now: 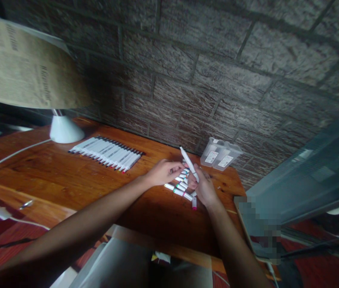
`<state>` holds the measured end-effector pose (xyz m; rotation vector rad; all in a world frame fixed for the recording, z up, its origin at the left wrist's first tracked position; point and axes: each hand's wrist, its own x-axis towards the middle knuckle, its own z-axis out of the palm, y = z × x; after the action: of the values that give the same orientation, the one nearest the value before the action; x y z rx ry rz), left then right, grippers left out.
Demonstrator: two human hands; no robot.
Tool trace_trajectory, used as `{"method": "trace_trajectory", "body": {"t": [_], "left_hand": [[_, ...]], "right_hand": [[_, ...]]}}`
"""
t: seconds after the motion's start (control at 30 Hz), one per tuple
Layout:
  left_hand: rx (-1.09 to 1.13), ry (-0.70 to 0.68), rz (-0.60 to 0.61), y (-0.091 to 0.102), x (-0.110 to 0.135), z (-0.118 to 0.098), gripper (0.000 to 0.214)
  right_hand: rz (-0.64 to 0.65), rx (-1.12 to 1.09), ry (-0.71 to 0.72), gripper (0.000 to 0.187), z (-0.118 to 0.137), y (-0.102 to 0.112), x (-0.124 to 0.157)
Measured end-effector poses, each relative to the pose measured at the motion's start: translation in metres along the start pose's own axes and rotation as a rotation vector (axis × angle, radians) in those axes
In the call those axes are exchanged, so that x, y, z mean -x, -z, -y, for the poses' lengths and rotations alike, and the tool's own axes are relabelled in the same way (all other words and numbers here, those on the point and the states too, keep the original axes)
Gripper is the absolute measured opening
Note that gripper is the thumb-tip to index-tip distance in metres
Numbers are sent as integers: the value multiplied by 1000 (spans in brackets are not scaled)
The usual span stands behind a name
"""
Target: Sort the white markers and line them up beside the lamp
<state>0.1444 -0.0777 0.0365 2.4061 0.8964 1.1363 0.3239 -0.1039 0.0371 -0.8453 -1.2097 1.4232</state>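
My right hand [203,186] is closed around a white marker [188,161], which points up and to the left. Just left of it, my left hand [167,172] has its fingers bent and pressed together. Whatever may be between those fingertips is hidden or too small to name. Under and between both hands lie several loose markers [183,193] with white barrels and coloured bands, partly covered by the hands. Farther left on the wooden desk [145,206], a neat row of white markers [106,151] with dark ends lies side by side.
A clear plastic holder [222,154] with labels stands at the desk's back right, by the brick wall [175,92]. On the left stands a lamp with a white base [65,130] and a newsprint shade [31,68]. Its white cord [10,154] crosses the desk's left side.
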Motion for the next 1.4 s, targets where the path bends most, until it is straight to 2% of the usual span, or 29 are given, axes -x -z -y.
{"method": "trace_trajectory", "body": {"t": [0.27, 0.43, 0.73, 0.93, 1.1, 1.4], "left_hand": [[-32, -17, 36, -2, 1, 4, 21], [-59, -46, 69, -2, 1, 3, 20], [-126, -45, 109, -5, 2, 5, 25], [-151, -63, 152, -4, 2, 5, 22], [-138, -60, 165, -3, 1, 2, 28], [-126, -61, 167, -3, 1, 3, 26]], "right_hand": [[38, -24, 22, 22, 1, -3, 2], [40, 0, 3, 29, -3, 0, 1], [80, 203, 58, 36, -7, 1, 4], [30, 101, 1, 41, -5, 2, 4], [33, 122, 52, 36, -4, 2, 4], [25, 129, 89, 35, -3, 2, 5]]}}
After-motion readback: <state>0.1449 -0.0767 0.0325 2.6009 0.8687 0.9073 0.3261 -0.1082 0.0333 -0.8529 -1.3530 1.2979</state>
